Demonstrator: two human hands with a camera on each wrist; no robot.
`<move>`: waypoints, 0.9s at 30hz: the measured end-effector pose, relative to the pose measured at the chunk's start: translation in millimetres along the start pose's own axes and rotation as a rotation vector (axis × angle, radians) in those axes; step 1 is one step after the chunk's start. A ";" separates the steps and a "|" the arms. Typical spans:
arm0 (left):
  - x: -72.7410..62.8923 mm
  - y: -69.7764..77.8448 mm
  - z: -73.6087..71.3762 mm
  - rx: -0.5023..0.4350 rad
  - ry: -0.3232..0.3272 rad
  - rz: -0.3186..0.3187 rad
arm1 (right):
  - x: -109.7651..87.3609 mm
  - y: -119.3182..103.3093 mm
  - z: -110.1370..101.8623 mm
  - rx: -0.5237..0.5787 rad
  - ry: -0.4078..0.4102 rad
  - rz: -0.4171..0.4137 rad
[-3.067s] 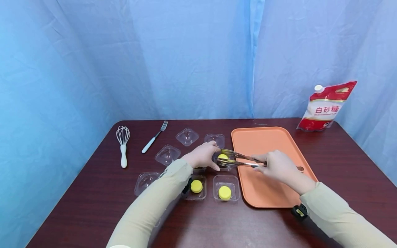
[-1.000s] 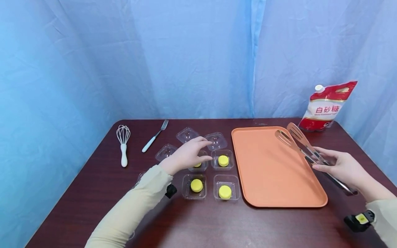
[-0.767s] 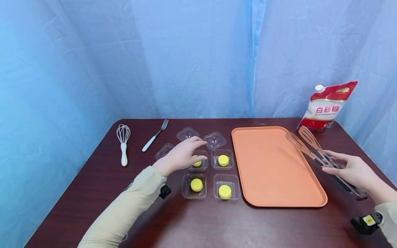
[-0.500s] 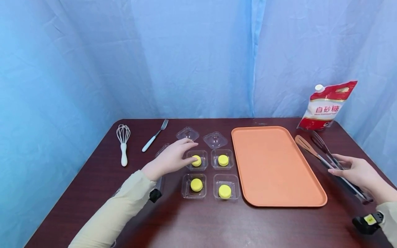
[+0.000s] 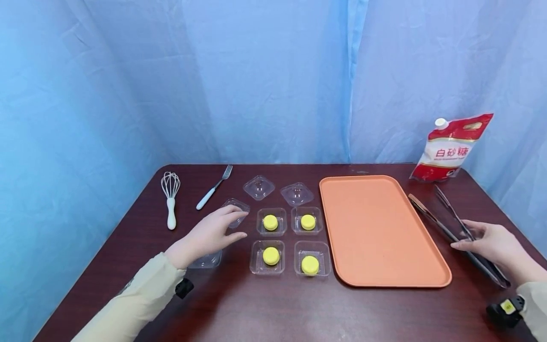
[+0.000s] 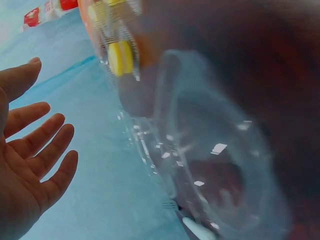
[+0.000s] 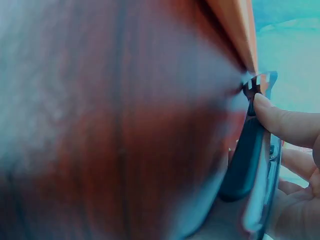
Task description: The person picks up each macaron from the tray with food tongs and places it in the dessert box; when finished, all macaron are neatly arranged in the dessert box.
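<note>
My left hand [image 5: 207, 237] hovers with spread fingers over the left part of the table, holding nothing. Beneath and beside it are two clear plastic lids, a near lid [image 5: 208, 261] partly covered by the hand and a farther lid [image 5: 239, 207]. The near lid looms large in the left wrist view. Right of the tray, my right hand [image 5: 497, 244] grips metal tongs [image 5: 435, 219] between thumb and fingers; their dark handle [image 7: 245, 165] shows in the right wrist view. Several clear square boxes [image 5: 267, 272] stand mid-table, each with a yellow macaron [image 5: 271, 256].
An orange tray [image 5: 384, 232] lies right of the boxes. Two more clear lids, a left one [image 5: 259, 188] and a right one [image 5: 297, 194], lie behind them. A whisk [image 5: 171, 204] and fork [image 5: 213, 189] lie at left; a sugar pouch [image 5: 444, 152] stands back right.
My left hand has withdrawn leftward from the boxes to the lids. The right hand has carried the tongs from the back right box across the tray to its right side and lowered them.
</note>
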State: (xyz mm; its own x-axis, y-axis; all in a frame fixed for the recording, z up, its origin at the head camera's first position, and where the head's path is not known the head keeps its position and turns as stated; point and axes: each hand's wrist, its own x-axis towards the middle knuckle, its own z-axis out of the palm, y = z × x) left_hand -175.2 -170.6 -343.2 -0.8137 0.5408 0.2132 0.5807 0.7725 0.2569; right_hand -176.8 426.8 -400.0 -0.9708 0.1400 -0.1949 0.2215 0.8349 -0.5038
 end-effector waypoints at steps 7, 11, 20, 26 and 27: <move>-20.7 -7.2 1.0 -0.014 -0.009 -0.050 | -0.3 5.7 -1.6 -0.046 -0.006 0.036; -35.1 -12.5 -0.5 0.004 -0.010 -0.070 | 1.2 8.5 -1.1 -0.039 -0.010 0.040; -65.4 -25.8 -7.5 0.021 0.001 -0.120 | -0.3 10.2 0.4 -0.048 0.062 0.034; -79.9 -30.5 -7.8 0.005 -0.023 -0.153 | -3.7 3.3 -1.0 -0.013 0.116 0.038; -81.8 -31.0 -7.5 0.001 -0.034 -0.162 | -4.7 1.3 -1.2 -0.001 0.120 0.038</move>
State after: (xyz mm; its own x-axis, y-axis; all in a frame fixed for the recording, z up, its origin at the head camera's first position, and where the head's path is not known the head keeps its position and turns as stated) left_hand -126.5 -241.3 -361.6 -0.8969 0.4204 0.1370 0.4422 0.8508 0.2840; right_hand -172.1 427.8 -398.7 -0.9658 0.2341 -0.1117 0.2583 0.8282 -0.4974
